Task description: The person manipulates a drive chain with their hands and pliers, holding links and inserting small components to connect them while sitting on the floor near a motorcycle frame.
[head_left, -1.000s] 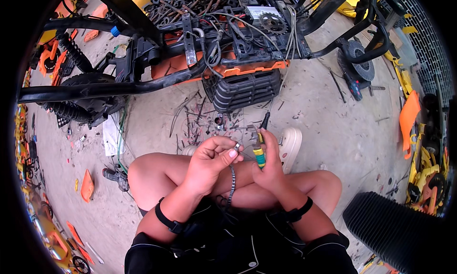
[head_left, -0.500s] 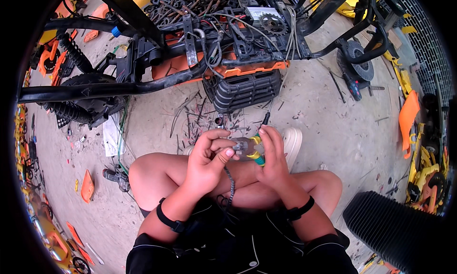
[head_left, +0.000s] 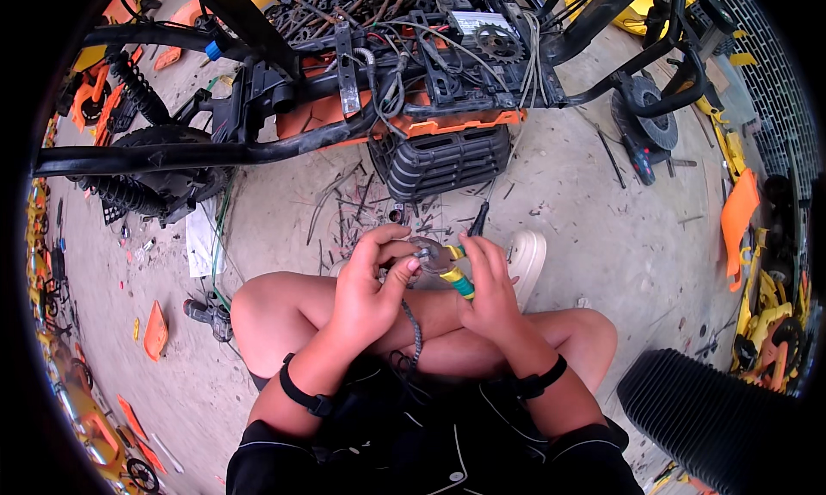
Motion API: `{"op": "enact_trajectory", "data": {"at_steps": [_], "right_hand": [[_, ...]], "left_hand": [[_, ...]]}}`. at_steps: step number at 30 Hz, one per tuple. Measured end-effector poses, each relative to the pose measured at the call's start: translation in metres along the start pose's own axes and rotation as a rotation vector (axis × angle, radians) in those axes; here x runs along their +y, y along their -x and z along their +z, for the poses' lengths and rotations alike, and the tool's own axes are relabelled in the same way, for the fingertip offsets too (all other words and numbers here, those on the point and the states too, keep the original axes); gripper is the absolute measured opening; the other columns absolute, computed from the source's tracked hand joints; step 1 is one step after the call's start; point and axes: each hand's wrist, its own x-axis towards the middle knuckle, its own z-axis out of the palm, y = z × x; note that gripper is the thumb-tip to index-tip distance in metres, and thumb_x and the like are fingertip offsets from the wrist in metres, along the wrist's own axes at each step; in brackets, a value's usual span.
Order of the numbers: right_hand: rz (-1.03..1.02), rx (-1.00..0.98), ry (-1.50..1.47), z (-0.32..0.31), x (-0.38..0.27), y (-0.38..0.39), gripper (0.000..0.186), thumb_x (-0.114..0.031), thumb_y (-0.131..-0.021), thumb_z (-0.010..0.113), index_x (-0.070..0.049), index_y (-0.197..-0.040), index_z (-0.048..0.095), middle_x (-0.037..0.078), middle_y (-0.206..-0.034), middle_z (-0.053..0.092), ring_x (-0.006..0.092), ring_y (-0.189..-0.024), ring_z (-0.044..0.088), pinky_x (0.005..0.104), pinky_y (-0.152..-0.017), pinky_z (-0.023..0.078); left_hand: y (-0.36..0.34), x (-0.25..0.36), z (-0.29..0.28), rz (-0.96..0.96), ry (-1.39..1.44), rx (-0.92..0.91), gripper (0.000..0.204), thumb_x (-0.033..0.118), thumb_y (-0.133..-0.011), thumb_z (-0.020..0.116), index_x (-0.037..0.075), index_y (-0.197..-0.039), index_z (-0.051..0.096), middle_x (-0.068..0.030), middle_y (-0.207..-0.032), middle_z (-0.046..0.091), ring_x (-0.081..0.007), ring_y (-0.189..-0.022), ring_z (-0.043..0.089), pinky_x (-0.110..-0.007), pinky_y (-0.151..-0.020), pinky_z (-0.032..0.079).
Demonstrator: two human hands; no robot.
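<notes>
Above my crossed legs, my right hand (head_left: 492, 290) grips a pair of pliers (head_left: 460, 284) with green and yellow handles. Their metal head points left and meets the fingertips of my left hand (head_left: 365, 287). Between that thumb and fingers is pinched a small greyish piece, partly covered by the plier head, so its kind is unclear. From below the left fingers a dark braided cable (head_left: 416, 330) hangs down to my lap. Just beyond the right fingers lies a slim black piece (head_left: 479, 219) like a cable end.
Ahead stands a black vehicle frame (head_left: 198, 161) with wires, an orange panel and a ribbed black box (head_left: 447, 163). Cut cable scraps litter the floor. A power tool (head_left: 209, 319) lies left of my knee, near an orange piece (head_left: 156, 331). A ribbed black object (head_left: 688, 409) is at lower right.
The plier head has shifted left and turned, now overlapping the small piece at my left fingertips. Both hands have moved only slightly.
</notes>
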Motion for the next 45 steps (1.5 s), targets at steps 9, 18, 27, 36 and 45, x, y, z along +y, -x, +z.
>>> {"op": "enact_trajectory", "data": {"at_steps": [9, 18, 27, 36, 45], "right_hand": [[0.220, -0.102, -0.325, 0.013, 0.008, 0.005, 0.064, 0.011, -0.070, 0.058, -0.003, -0.132, 0.049, 0.017, -0.128, 0.050, 0.0305, -0.116, 0.056, 0.0339, -0.085, 0.052], [0.513, -0.024, -0.887, 0.022, 0.031, 0.010, 0.062, 0.018, -0.077, 0.045, -0.003, -0.135, 0.047, 0.012, -0.119, 0.060, 0.0228, -0.107, 0.065, 0.0306, -0.082, 0.055], [0.500, -0.082, -0.811, 0.030, 0.038, 0.009, 0.073, 0.019, -0.076, 0.042, -0.004, -0.146, 0.043, 0.012, -0.139, 0.056, 0.0228, -0.123, 0.059, 0.0304, -0.089, 0.055], [0.739, -0.158, -0.831, 0.036, 0.044, 0.011, 0.057, 0.011, -0.077, 0.053, 0.000, -0.133, 0.050, 0.013, -0.111, 0.064, 0.0206, -0.087, 0.066, 0.0301, -0.075, 0.054], [1.164, -0.166, -1.007, 0.034, 0.068, 0.010, 0.044, 0.009, -0.072, 0.053, 0.007, -0.115, 0.053, 0.018, -0.107, 0.065, 0.0216, -0.080, 0.064, 0.0290, -0.058, 0.049]], "left_hand": [[-0.007, -0.021, -0.002, -0.138, 0.011, -0.058, 0.024, 0.003, -0.095, 0.068, -0.002, -0.118, 0.060, -0.0051, -0.101, 0.068, -0.0094, -0.089, 0.062, -0.024, -0.078, 0.050], [-0.005, -0.020, -0.002, -0.247, -0.040, -0.054, 0.020, 0.012, -0.099, 0.066, -0.002, -0.113, 0.064, -0.0017, -0.086, 0.065, -0.0068, -0.078, 0.057, -0.024, -0.070, 0.048], [-0.006, -0.009, 0.001, -0.207, -0.156, -0.108, 0.024, 0.008, -0.100, 0.063, -0.001, -0.121, 0.064, -0.0038, -0.091, 0.067, -0.0093, -0.084, 0.061, -0.025, -0.075, 0.052], [-0.004, -0.020, 0.005, -0.140, -0.065, -0.004, 0.018, 0.010, -0.097, 0.068, 0.000, -0.110, 0.062, -0.0034, -0.084, 0.066, -0.0088, -0.075, 0.063, -0.026, -0.067, 0.052], [-0.004, -0.017, 0.009, -0.130, -0.122, 0.007, 0.019, 0.008, -0.096, 0.067, 0.000, -0.113, 0.062, -0.0020, -0.084, 0.066, -0.0071, -0.075, 0.061, -0.024, -0.067, 0.050]]}}
